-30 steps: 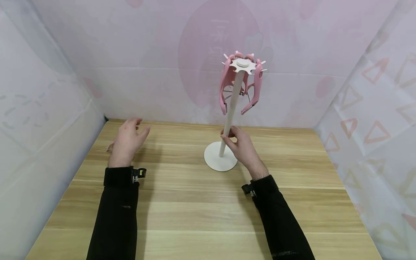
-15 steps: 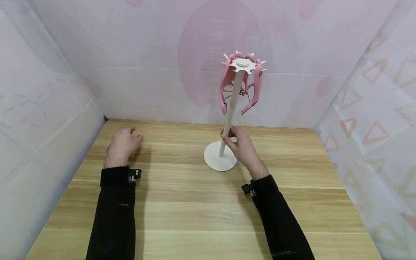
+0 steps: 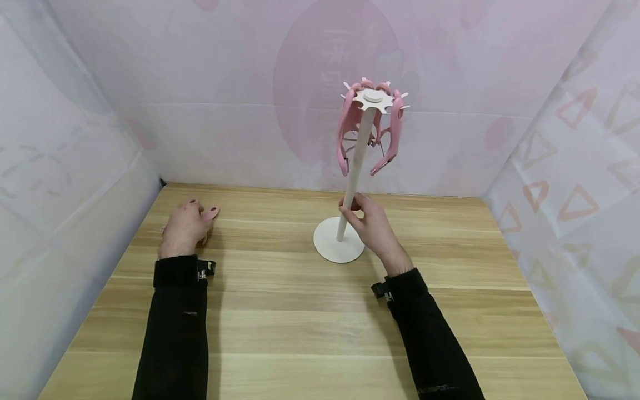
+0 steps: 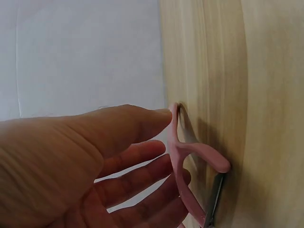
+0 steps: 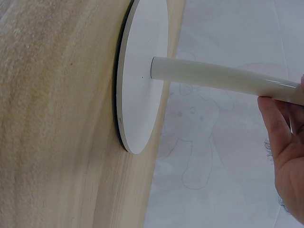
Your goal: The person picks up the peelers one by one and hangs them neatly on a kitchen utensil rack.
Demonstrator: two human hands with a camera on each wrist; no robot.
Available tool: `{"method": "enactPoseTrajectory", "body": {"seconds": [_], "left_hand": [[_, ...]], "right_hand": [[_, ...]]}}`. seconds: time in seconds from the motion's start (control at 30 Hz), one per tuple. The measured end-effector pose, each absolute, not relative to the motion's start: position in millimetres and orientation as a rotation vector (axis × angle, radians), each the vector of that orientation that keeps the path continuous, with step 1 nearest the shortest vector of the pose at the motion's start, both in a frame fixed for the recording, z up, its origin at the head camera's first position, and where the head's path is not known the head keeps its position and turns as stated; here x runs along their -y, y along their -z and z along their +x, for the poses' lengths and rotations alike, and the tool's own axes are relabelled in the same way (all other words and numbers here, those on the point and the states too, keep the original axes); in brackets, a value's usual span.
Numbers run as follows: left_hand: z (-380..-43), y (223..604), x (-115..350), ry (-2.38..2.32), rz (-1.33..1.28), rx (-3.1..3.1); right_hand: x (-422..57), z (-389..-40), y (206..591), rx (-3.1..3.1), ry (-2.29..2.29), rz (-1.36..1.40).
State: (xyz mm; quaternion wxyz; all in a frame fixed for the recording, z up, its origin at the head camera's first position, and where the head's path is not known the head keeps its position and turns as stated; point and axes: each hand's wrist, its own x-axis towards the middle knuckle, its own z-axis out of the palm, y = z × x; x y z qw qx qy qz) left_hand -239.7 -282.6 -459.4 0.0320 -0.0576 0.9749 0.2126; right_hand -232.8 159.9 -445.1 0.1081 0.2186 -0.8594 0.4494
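My left hand (image 3: 184, 228) is low at the table's back left. It pinches a pink Y-shaped peeler (image 4: 177, 154) with a dark blade across its fork; in the left wrist view the thumb meets the handle and the fingers curl beside it. In the head view a pink handle end (image 3: 211, 213) with a dark hole shows by this hand, which hides the rest. My right hand (image 3: 372, 228) holds the white pole (image 5: 213, 76) of a stand between thumb and fingers, above its round base (image 3: 327, 241). Pink peelers (image 3: 395, 133) hang from the stand's notched top (image 3: 372, 99).
The stand rises upright from the wooden table (image 3: 280, 322), near its back edge. A pale printed cloth (image 3: 225, 133) backs the table, with more cloth (image 3: 565, 166) at both sides. More pink (image 3: 163, 229) shows at the left hand's outer edge.
My left hand has moved down and slightly left onto the pink peeler, and its fingers have closed in on it. My right hand and the stand have stayed put.
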Motion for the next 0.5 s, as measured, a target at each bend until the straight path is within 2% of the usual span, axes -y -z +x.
{"method": "enactPoseTrajectory", "body": {"seconds": [0.5], "left_hand": [[-245.0,463.9,282.3,-0.615,-0.178,-2.96]], "right_hand": [[-160.1,-231.8,443.4,2.537,-1.331,0.639]]}}
